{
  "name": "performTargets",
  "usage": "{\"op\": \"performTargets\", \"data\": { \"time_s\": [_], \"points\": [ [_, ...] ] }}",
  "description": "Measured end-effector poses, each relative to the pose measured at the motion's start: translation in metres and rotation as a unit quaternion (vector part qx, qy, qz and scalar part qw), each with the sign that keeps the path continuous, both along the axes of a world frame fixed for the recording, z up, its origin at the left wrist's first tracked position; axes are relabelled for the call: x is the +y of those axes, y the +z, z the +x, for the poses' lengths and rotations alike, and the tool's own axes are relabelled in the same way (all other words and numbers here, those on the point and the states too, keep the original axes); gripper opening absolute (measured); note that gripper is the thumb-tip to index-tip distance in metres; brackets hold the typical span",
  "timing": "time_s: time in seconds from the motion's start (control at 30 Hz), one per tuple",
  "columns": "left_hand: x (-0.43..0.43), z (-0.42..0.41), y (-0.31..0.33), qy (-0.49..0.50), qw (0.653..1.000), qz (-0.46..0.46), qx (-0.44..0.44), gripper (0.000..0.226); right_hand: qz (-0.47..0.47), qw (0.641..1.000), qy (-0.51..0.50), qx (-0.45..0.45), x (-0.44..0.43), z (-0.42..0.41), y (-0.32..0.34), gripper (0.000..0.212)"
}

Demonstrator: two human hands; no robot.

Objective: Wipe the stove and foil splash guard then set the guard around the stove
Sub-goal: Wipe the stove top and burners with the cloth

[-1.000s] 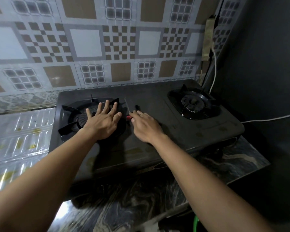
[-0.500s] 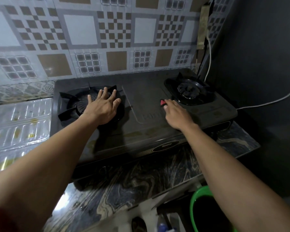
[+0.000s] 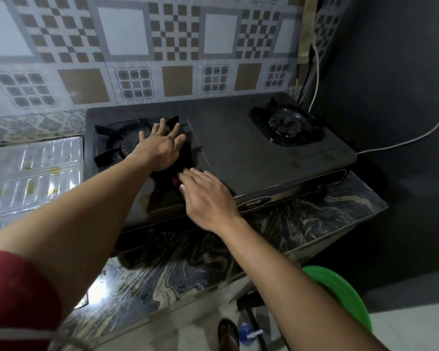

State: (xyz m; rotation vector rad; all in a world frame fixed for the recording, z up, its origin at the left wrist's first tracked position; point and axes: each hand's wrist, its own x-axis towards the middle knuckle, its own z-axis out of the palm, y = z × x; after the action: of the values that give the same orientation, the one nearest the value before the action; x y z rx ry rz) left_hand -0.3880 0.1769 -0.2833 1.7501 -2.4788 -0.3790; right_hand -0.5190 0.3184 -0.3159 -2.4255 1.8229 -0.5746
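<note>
1. Stove (image 3: pixel 238 153): dark two-burner gas unit on the marbled surface (image 3: pixel 314 224), its back edge against the tiled wall (image 3: pixel 127 46). A maker's badge shows on the front panel.
2. Left burner (image 3: pixel 117 143): black grate, partly covered by your hand.
3. Right burner (image 3: pixel 287 125): black grate, uncovered, near the far right corner of the stove.
4. Left grip (image 3: pixel 160 148): your fingers are spread and straight, and the palm rests flat on the right side of the left burner.
5. Right grip (image 3: pixel 208 198): palm down on the front middle of the stove top, just in front of your left grip. The fingers lie nearly straight and close together, pressing on a small red item (image 3: pixel 175 181). Only a corner of the item shows at your fingertips, so you cannot tell what it is.
6. Foil splash guard (image 3: pixel 33 173): lying flat on the surface to the left of the stove, just beside its left edge. It is ribbed and shiny, with yellowish stains.
7. White cable (image 3: pixel 390 145): runs along the dark wall to the right of the stove.
8. Green basin (image 3: pixel 340 287): below the surface's front edge, at your right.
9. Red sleeve (image 3: pixel 15 295): on your left upper arm.
</note>
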Motion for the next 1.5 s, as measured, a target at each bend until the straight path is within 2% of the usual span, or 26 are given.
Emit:
{"op": "performTargets", "data": {
  "time_s": [0.1, 0.2, 0.43, 0.57, 0.67, 0.93, 1.23, 1.5],
  "points": [
    [0.001, -0.001, 0.0, 0.007, 1.0, -0.003, -0.002, 0.062, -0.041, 0.998, 0.036, 0.008, 0.011, -0.013, -0.007, 0.042],
    [0.001, -0.004, 0.0, 0.016, 1.0, -0.016, -0.011, 0.062, -0.038, 0.999, 0.036, 0.006, 0.008, -0.037, -0.007, 0.044],
    [0.004, -0.014, -0.002, 0.034, 0.997, -0.04, -0.05, 0.061, 0.059, 0.995, -0.076, 0.04, -0.017, -0.133, 0.008, 0.053],
    [0.014, -0.04, -0.002, 0.041, 0.995, -0.065, -0.058, 0.065, 0.103, 0.988, -0.114, 0.017, -0.04, -0.152, 0.015, 0.055],
    [0.021, -0.074, -0.003, 0.002, 0.994, -0.097, -0.053, 0.066, 0.122, 0.982, -0.141, -0.007, -0.051, -0.166, 0.02, 0.055],
    [0.03, -0.156, 0.0, -0.112, 0.989, -0.086, -0.035, 0.072, 0.132, 0.983, -0.125, -0.012, -0.051, -0.204, 0.017, 0.053],
    [0.033, -0.183, 0.006, -0.093, 0.991, -0.072, -0.062, 0.071, 0.1, 0.986, -0.129, -0.015, -0.037, -0.254, 0.011, 0.051],
    [0.025, -0.179, 0.005, -0.104, 0.992, -0.059, -0.048, 0.074, 0.088, 0.973, -0.212, 0.002, -0.033, -0.307, 0.013, 0.049]
  ]
}}
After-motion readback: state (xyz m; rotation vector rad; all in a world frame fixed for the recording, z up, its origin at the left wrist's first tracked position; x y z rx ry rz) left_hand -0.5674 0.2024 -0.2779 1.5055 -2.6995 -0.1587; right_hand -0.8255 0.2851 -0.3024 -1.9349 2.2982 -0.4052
